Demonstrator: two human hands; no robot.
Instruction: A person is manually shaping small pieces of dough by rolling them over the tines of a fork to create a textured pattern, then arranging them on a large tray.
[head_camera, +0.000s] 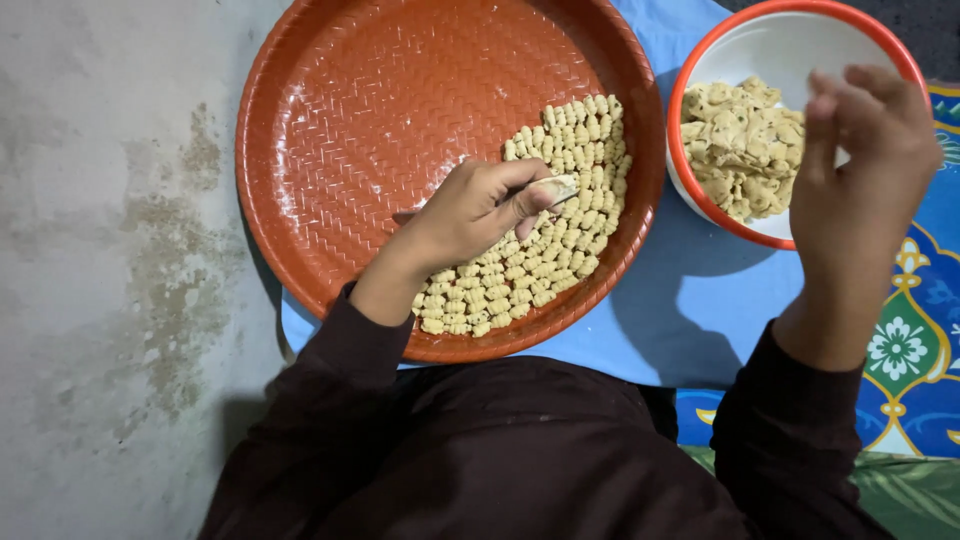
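Observation:
My left hand (478, 210) hovers over a large round orange woven tray (380, 100) and pinches a small pale piece of dough (556, 188) between thumb and fingers. Several small ridged dough pieces (560, 240) lie packed in rows on the tray's right side, partly under that hand. My right hand (858, 170) is raised over the right edge of a white bowl with a red rim (775, 45); its fingers are curled and loosely apart, and I see nothing in them. Cut dough lumps (742, 145) fill the bowl.
The tray and bowl rest on a light blue cloth (690, 310). A blue patterned mat with flowers (915, 340) lies at the right. Bare stained concrete floor (110, 270) spreads to the left. My dark sleeves and lap fill the bottom.

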